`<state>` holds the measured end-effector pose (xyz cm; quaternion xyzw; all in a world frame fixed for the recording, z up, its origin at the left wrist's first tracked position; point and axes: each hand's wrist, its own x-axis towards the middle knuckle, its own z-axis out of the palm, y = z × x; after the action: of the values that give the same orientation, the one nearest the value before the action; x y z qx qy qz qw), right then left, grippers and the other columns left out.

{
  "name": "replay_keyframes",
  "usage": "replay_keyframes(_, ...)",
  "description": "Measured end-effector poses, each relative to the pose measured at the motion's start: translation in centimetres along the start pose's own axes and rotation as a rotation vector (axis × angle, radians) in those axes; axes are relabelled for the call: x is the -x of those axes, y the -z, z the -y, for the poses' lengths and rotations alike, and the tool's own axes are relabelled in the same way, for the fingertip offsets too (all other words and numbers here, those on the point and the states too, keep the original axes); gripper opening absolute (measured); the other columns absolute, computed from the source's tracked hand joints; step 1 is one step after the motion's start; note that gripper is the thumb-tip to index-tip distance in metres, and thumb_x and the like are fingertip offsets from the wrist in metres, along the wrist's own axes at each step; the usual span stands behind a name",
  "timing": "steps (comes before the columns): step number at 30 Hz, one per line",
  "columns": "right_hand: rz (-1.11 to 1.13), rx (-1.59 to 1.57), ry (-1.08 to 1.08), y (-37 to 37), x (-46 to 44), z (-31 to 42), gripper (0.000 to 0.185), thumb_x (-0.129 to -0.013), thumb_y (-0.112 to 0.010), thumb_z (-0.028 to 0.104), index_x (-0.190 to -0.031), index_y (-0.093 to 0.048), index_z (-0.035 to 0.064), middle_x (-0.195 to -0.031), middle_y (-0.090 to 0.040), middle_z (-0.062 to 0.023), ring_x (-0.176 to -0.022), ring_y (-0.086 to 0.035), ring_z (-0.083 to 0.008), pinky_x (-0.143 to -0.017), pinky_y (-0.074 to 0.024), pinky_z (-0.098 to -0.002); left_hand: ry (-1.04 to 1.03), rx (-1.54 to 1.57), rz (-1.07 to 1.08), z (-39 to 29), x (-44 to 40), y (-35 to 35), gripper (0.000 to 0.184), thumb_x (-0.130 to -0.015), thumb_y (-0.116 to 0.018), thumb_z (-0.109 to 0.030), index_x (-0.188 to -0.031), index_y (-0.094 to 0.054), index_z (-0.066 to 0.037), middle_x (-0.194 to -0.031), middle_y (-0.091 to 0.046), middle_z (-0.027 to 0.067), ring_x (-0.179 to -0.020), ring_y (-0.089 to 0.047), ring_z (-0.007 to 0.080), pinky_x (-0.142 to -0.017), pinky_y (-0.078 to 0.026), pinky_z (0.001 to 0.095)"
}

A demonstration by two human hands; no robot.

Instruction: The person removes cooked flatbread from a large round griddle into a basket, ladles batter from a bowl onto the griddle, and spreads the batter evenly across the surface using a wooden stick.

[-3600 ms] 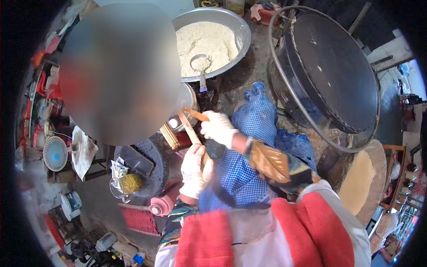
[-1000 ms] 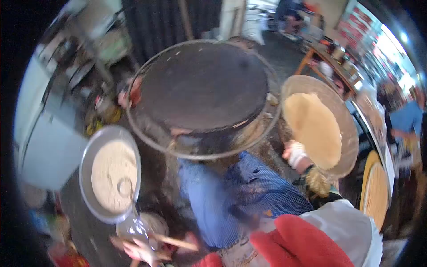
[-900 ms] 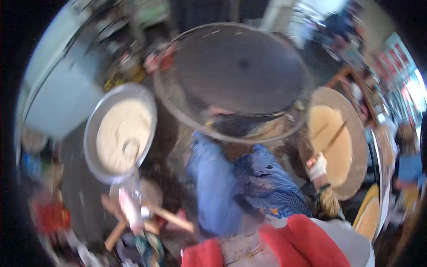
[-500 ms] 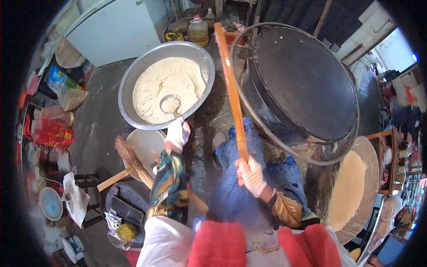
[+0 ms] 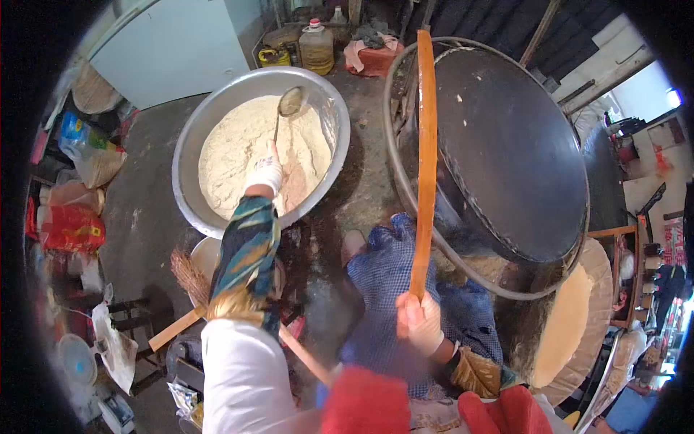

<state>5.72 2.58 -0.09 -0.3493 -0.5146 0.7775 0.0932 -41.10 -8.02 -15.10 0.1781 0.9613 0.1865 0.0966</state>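
both hands are in use: the left hand (image 5: 265, 172) grips a metal ladle (image 5: 291, 102) by its handle, reaching over the big metal basin (image 5: 189, 170), and the right hand (image 5: 421, 322) is closed around the lower end of a long wooden strip (image 5: 427, 145) that stands nearly upright. the ladle's round head is at the far side of the pale mixture (image 5: 235, 141) in the basin; whether it touches the mixture i cannot tell. the mixture looks thick, soft and sticky, so a loaded ladle would likely feel heavy at its head and drag a little; the handle is the place to hold it, firmly, since wet metal could turn in the fingers. the strip looks light and fairly stiff, slim enough for one fist, and the end now held seems a sound grip. just beside it, to the right, is a broad dark griddle (image 5: 517, 155), and beyond that a thin tan sheet (image 5: 567, 329), probably fragile, on a round tray (image 5: 601, 289).
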Motion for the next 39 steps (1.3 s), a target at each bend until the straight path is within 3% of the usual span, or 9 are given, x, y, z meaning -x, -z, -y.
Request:
replay_keyframes(9,-0.035,-0.086,-0.037,0.6,-0.2,0.5,0.019,-0.097,-0.043,0.02,-0.092,-0.054,0.0047,-0.059,-0.049,0.0018,-0.046,-0.046,-0.0068,-0.038,-0.035,-0.0232,-0.672,-0.739,-0.018,-3.4,13.3,8.3,0.058,-0.092,-0.042,-0.018,-0.142,-0.021,0.003,-0.126,-0.05,0.0295,-0.122,-0.045,0.038,-0.103,-0.033,0.047)
replay_keyframes(12,-0.023,0.0,0.03,1.1,-0.7,-0.3,0.021,-0.097,-0.043,0.022,-0.092,-0.054,0.0044,-0.056,-0.048,0.0009,-0.043,-0.045,-0.0074,-0.037,-0.0357,-0.0237,-0.391,-0.286,0.441,0.7,14.4,5.1,0.072,-0.083,-0.054,-0.008,-0.144,-0.016,0.003,-0.129,-0.044,0.035,-0.125,-0.041,0.0444,-0.105,-0.028,0.0527)
replay_keyframes(13,-0.018,0.024,0.049,1.0,-0.9,-0.2,0.024,-0.098,-0.043,0.025,-0.092,-0.052,0.0038,-0.054,-0.046,0.0001,-0.04,-0.043,-0.0082,-0.036,-0.0361,-0.0244,-0.691,-0.205,0.092,0.6,16.6,5.5,0.071,-0.087,-0.05,-0.007,-0.148,-0.014,-0.008,-0.116,-0.054,0.0302,-0.102,-0.058,0.0392,-0.089,-0.045,0.05)
replay_keyframes(15,-0.01,0.044,0.073,0.8,-1.1,0.1,0.027,-0.099,-0.044,0.029,-0.093,-0.05,0.0032,-0.052,-0.044,-0.0007,-0.037,-0.04,-0.0089,-0.034,-0.0365,-0.0252,0.015,0.234,0.688,-3.6,20.6,9.5,0.069,-0.092,-0.048,-0.012,-0.15,-0.012,-0.022,-0.093,-0.059,0.0158,-0.069,-0.059,0.0236,-0.06,-0.052,0.0373)
replay_keyframes(17,0.023,0.027,0.055,0.7,-1.2,0.4,0.027,-0.099,-0.043,0.028,-0.093,-0.05,0.0026,-0.052,-0.043,-0.0011,-0.036,-0.04,-0.0092,-0.034,-0.0369,-0.0254,0.277,0.781,0.605,-4.1,22.3,6.9,0.067,-0.094,-0.047,-0.016,-0.149,-0.012,-0.03,-0.077,-0.049,0.0035,-0.052,-0.044,0.0111,-0.042,-0.041,0.025)
replay_keyframes(27,0.14,-0.042,-0.061,-0.6,0.3,2.1,0.022,-0.093,-0.051,0.029,-0.097,-0.051,0.0072,-0.057,-0.048,-0.0015,-0.04,-0.045,-0.0106,-0.034,-0.0377,-0.0257,0.44,2.282,0.85,-6.5,25.6,2.1,0.037,-0.092,-0.052,-0.008,-0.126,-0.04,-0.016,-0.076,-0.041,-0.0016,-0.051,-0.035,0.0031,-0.039,-0.031,0.0143)
replay_keyframes(31,0.143,0.104,-0.122,-0.4,-0.1,1.2,0.02,-0.093,-0.051,0.028,-0.1,-0.052,0.0096,-0.059,-0.05,-0.0035,-0.039,-0.047,-0.0127,-0.032,-0.039,-0.0292,-0.388,1.08,0.29,-6.0,31.1,4.3,0.029,-0.094,-0.047,-0.007,-0.122,-0.042,-0.005,-0.078,-0.037,-0.004,-0.054,-0.036,0.003,-0.045,-0.034,0.0136)
replay_keyframes(35,0.099,0.023,-0.062,1.4,2.4,2.2,0.02,-0.094,-0.05,0.029,-0.1,-0.052,0.0098,-0.059,-0.05,-0.0038,-0.039,-0.047,-0.0123,-0.033,-0.039,-0.0281,0.345,2.374,1.163,-2.1,31.4,7.1,0.019,-0.096,-0.048,-0.019,-0.094,-0.049,0.0,-0.068,-0.042,-0.0006,-0.052,-0.04,0.0067,-0.048,-0.04,0.0174)
replay_keyframes(39,0.11,-0.123,-0.068,5.6,4.0,1.7,0.017,-0.095,-0.05,0.028,-0.101,-0.052,0.012,-0.06,-0.051,-0.0041,-0.042,-0.047,-0.0122,-0.035,-0.0394,-0.0283,0.585,2.269,0.682,1.3,32.4,10.4,0.026,-0.096,-0.051,-0.025,-0.083,-0.048,-0.002,-0.062,-0.042,0.0008,-0.049,-0.041,0.0092,-0.044,-0.04,0.0203)
